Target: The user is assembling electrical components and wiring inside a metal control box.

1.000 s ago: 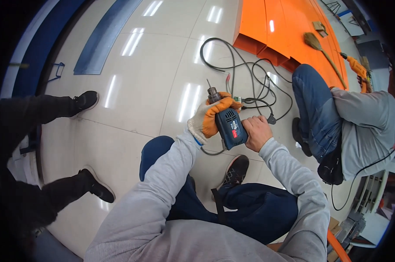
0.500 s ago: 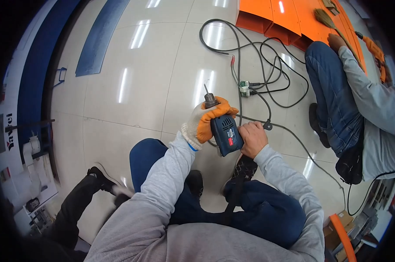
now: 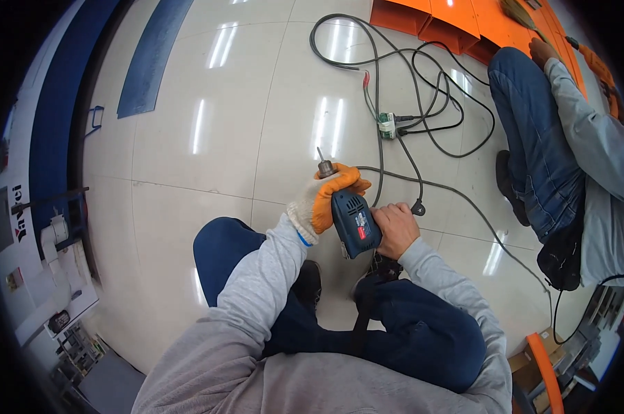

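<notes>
A dark blue power drill [image 3: 355, 224] is held between both my hands above the floor, its bit pointing away from me. My left hand [image 3: 325, 196], in a white and orange work glove, wraps round the drill's front just behind the metal chuck [image 3: 325, 168]. A thin bit stands out of the chuck. My bare right hand [image 3: 396, 231] is closed round the handle at the drill's right side; the handle itself is mostly hidden by the fingers. Just beyond that hand lies a black plug [image 3: 418, 207] on a cable.
Black cables [image 3: 432, 103] lie looped on the tiled floor, joined to a green and white socket block [image 3: 387, 125]. Orange cabinets [image 3: 457, 24] stand at the far right. Another person [image 3: 539, 138] squats on the right, a hand near a broom. A blue panel [image 3: 153, 62] lies far left.
The drill and both my hands have shifted slightly down in the picture, the grip unchanged. A walking person's legs at the lower left have gone out of view.
</notes>
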### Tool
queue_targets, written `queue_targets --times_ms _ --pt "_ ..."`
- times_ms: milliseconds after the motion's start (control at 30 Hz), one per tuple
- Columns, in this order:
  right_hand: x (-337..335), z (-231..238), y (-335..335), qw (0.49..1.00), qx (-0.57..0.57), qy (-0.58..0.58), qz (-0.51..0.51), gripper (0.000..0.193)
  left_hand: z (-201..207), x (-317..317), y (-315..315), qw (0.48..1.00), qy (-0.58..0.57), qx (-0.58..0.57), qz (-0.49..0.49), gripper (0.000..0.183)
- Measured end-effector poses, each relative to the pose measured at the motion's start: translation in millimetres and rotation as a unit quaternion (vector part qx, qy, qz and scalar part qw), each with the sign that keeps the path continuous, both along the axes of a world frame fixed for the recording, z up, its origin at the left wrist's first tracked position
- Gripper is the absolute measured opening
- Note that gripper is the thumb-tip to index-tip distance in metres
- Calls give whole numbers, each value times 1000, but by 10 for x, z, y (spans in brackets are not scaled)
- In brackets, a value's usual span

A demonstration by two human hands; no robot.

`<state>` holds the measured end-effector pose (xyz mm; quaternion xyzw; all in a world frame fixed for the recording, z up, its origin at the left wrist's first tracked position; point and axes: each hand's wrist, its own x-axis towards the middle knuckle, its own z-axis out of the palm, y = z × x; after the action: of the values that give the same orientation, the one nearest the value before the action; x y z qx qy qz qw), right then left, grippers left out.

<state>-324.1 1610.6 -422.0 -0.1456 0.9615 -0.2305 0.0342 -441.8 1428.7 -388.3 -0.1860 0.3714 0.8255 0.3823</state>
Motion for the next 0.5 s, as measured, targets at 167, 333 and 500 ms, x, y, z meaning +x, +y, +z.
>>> queue_targets --times_ms 167,333,500 --pt "-2 35 -6 1000 4 17 -2 38 19 35 -11 999 16 21 21 13" --pt "71 -112 -11 999 -17 27 12 46 44 38 -24 1000 12 23 -1 14" --pt "43 -100 -42 999 -24 30 -6 45 20 3 8 1000 7 16 0 15"
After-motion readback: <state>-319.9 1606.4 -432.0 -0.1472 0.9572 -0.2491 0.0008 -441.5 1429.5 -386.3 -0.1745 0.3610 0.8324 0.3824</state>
